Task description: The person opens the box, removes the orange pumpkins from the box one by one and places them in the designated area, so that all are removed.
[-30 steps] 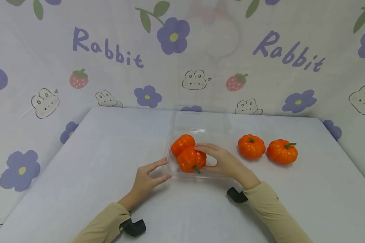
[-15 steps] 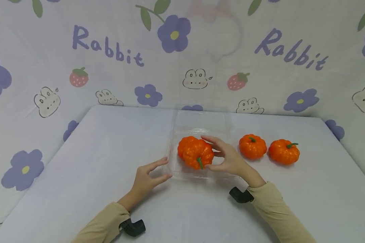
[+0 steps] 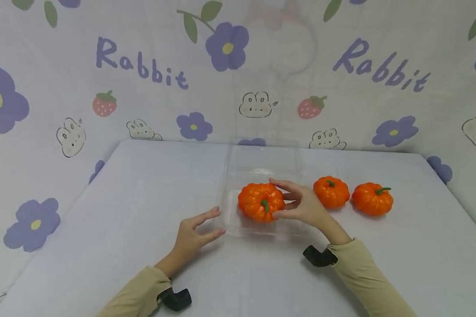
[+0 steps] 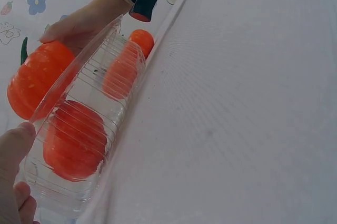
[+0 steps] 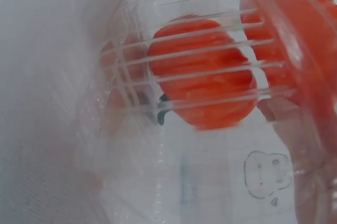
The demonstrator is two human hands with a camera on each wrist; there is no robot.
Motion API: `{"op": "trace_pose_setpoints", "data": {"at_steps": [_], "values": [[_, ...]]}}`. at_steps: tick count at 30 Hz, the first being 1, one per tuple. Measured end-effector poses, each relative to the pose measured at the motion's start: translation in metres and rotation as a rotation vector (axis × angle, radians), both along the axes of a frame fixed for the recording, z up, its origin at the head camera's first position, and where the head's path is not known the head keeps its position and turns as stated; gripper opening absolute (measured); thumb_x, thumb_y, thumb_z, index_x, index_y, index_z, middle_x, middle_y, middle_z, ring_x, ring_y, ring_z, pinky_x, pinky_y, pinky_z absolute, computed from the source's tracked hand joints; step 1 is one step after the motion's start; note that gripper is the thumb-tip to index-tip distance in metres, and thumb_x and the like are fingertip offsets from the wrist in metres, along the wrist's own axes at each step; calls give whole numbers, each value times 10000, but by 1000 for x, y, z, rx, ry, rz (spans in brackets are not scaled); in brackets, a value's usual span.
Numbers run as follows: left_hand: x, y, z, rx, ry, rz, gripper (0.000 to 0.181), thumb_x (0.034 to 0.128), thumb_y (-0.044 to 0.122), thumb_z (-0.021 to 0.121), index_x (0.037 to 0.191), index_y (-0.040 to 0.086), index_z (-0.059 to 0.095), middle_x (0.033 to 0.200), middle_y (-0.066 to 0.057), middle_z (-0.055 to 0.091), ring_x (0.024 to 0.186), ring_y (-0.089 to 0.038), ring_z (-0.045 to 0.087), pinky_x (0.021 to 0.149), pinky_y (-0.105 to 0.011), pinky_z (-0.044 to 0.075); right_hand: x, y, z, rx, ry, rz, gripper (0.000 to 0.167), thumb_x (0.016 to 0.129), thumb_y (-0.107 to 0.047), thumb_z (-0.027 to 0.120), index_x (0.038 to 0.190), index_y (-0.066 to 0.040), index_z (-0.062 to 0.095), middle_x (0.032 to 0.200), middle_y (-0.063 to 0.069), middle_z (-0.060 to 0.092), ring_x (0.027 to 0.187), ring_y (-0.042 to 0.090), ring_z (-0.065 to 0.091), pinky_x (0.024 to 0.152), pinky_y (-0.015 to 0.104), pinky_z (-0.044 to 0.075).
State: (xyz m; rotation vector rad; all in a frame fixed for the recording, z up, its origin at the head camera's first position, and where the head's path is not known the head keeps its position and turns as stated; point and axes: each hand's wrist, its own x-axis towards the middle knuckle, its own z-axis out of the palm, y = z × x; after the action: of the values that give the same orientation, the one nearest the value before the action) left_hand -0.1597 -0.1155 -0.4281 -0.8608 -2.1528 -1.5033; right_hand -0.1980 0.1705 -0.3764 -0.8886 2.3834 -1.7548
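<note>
My right hand (image 3: pixel 303 209) grips an orange toy pumpkin (image 3: pixel 267 204) with a green stem, thumb in front and fingers round its right side. In the left wrist view this pumpkin is above the rim of a clear plastic clamshell box (image 3: pixel 287 224), whose lid stands open at the back. A second orange pumpkin (image 4: pixel 76 139) lies inside, seen through the ribbed wall; from the head view the held one largely covers it. My left hand (image 3: pixel 188 237) is at the box's left side, thumb and forefinger spread, fingertips at its wall.
Two more orange pumpkins, one nearer (image 3: pixel 331 192) and one farther right (image 3: pixel 373 199), sit on the white table (image 3: pixel 150 176) to the right of the box. A printed curtain (image 3: pixel 143 101) hangs behind the table.
My right hand has shifted right with its pumpkin and turned it, so it now hides most of the pumpkin in the box. My left hand stays almost still at the box's side.
</note>
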Motion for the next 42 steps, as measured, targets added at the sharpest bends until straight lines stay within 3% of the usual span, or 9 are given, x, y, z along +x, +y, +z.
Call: {"op": "trace_pose_setpoints", "data": {"at_steps": [4,11,22,31,42], "values": [[0,1,-2,9,12,-12,390,620,-81,766,976,-128,616,1029,-244,594,964,-348,573,880,-295,429,-5,6,-9,-39,-78,-36,649,679,13,761,1262,13,476,1247,169,492,958,282,578,720,341,518],[-4,0,-3,13,64,-17,405,612,-77,770,987,-111,621,1019,-251,595,959,-335,579,870,-291,437,-2,18,-7,-45,-73,-123,617,698,-45,762,1251,-6,493,1250,153,492,963,267,566,722,323,518],[-1,3,-7,7,37,-2,396,616,-76,770,983,-105,624,1017,-245,600,967,-328,578,876,-278,431,17,53,-13,-62,-68,-242,598,700,0,747,1235,53,485,1221,223,491,926,221,602,749,283,500],[-4,4,-6,15,56,-7,400,608,-83,771,983,-88,632,1003,-256,600,958,-324,583,873,-278,432,33,80,-14,-45,-7,-367,552,709,15,735,1206,68,499,1114,-78,561,892,75,590,741,210,492],[-2,4,-5,-1,37,1,399,607,-84,772,980,-96,630,1005,-249,602,963,-330,579,881,-270,424,49,105,-23,-28,-14,-421,532,741,33,701,1219,84,475,1090,-152,546,817,78,603,692,213,508]]}}
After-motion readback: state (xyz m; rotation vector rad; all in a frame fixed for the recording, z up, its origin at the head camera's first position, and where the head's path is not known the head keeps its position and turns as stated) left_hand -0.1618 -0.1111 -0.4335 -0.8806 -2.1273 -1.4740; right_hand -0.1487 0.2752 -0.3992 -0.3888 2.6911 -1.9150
